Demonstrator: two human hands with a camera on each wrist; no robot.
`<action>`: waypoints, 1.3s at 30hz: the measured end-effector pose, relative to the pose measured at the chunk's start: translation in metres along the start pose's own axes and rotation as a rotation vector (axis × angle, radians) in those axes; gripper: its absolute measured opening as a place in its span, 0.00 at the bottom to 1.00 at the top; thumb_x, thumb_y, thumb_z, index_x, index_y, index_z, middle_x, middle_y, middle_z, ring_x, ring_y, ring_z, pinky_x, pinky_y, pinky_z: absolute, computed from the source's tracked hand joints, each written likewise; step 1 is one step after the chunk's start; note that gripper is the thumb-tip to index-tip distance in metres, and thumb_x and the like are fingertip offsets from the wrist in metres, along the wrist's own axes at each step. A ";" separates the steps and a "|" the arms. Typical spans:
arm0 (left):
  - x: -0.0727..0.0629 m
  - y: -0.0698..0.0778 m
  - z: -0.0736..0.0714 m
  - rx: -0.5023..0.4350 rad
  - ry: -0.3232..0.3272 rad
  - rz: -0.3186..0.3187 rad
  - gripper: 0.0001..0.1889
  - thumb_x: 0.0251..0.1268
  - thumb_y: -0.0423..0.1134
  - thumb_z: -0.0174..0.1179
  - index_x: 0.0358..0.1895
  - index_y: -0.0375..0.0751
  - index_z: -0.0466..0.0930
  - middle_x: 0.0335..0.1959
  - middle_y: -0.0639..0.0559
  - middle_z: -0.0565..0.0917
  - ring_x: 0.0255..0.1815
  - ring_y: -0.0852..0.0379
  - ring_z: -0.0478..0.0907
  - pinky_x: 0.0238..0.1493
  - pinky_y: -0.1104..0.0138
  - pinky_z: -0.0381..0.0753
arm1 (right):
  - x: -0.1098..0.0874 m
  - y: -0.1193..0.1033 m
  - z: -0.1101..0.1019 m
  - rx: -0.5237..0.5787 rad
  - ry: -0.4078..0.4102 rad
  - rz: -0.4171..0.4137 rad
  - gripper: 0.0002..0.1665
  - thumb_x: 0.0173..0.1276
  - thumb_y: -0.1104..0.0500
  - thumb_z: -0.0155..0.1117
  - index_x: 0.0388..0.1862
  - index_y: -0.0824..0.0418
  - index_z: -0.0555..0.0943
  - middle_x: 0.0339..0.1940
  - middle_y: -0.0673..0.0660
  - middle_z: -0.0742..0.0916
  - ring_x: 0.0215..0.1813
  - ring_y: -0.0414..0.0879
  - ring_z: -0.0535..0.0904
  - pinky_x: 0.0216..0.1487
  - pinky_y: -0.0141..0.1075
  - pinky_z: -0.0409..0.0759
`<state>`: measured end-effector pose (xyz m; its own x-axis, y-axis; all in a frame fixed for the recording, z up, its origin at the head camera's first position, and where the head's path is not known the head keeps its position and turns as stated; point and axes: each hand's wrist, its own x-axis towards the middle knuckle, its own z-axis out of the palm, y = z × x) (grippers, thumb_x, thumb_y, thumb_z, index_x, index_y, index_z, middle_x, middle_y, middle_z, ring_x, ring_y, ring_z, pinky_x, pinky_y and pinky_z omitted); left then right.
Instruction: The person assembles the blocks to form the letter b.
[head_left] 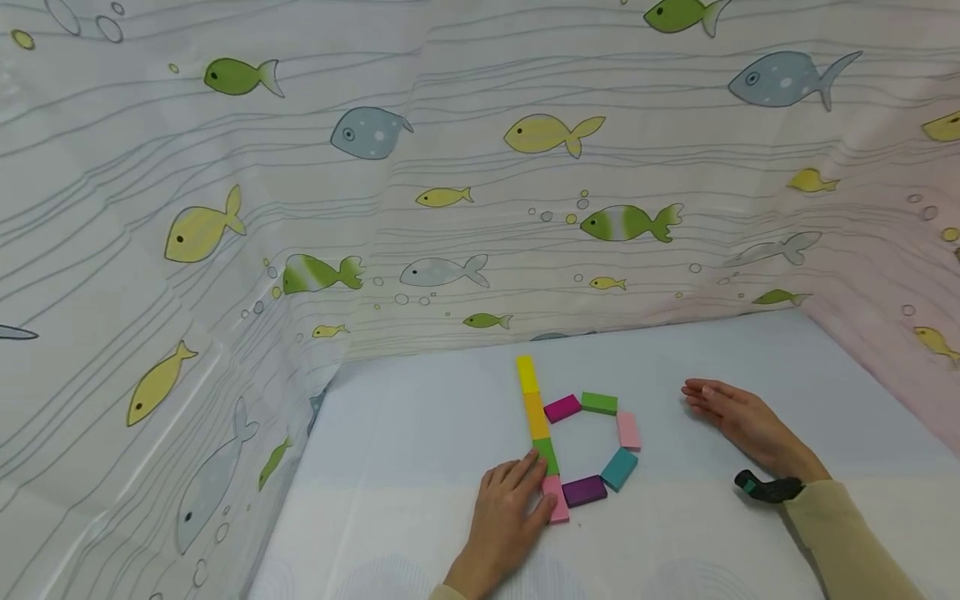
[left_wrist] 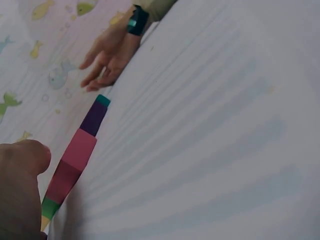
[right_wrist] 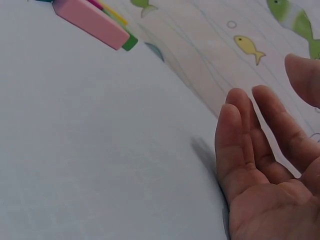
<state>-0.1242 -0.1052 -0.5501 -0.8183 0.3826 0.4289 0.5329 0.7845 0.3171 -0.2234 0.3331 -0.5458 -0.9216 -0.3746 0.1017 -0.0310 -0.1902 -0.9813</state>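
Note:
Colored blocks lie on the white table as a straight column with a rounded loop on its right. From the far end, the column runs yellow block (head_left: 528,375), orange-yellow block (head_left: 537,417), green block (head_left: 547,450), pink block (head_left: 556,497). Around the loop are a magenta block (head_left: 562,408), another green block (head_left: 600,403), another pink block (head_left: 628,432), a teal block (head_left: 620,469) and a purple block (head_left: 585,491). My left hand (head_left: 506,512) rests at the column's near end, fingertips on the green block and thumb at the pink one. Holding nothing, my right hand (head_left: 746,421) lies right of the loop, fingers relaxed.
A fish-patterned curtain (head_left: 480,233) hangs behind the table (head_left: 405,433) and along both sides. A black band (head_left: 768,487) with a small device sits on the right wrist, below a beige sleeve (head_left: 847,533).

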 end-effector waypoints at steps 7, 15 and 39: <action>-0.002 0.000 0.000 0.011 0.031 0.020 0.25 0.77 0.53 0.62 0.70 0.47 0.82 0.73 0.51 0.81 0.64 0.54 0.80 0.65 0.53 0.77 | 0.000 -0.002 0.003 0.045 -0.002 0.002 0.21 0.89 0.63 0.42 0.74 0.62 0.72 0.68 0.46 0.84 0.69 0.35 0.81 0.67 0.29 0.79; -0.001 0.000 -0.001 0.021 0.015 0.008 0.25 0.79 0.54 0.60 0.72 0.47 0.81 0.74 0.52 0.80 0.64 0.54 0.79 0.65 0.53 0.78 | 0.003 -0.003 0.005 0.025 0.022 0.026 0.23 0.89 0.61 0.45 0.76 0.66 0.69 0.69 0.47 0.84 0.69 0.34 0.81 0.67 0.29 0.79; 0.001 0.000 0.000 0.014 0.013 0.005 0.25 0.78 0.53 0.60 0.72 0.48 0.81 0.74 0.52 0.79 0.64 0.54 0.79 0.64 0.53 0.78 | 0.000 -0.005 0.006 -0.032 0.086 0.057 0.25 0.87 0.59 0.50 0.76 0.68 0.69 0.66 0.45 0.85 0.67 0.34 0.82 0.65 0.29 0.80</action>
<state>-0.1245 -0.1047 -0.5500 -0.8127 0.3806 0.4412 0.5340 0.7894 0.3028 -0.2211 0.3284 -0.5400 -0.9519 -0.3047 0.0326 0.0113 -0.1413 -0.9899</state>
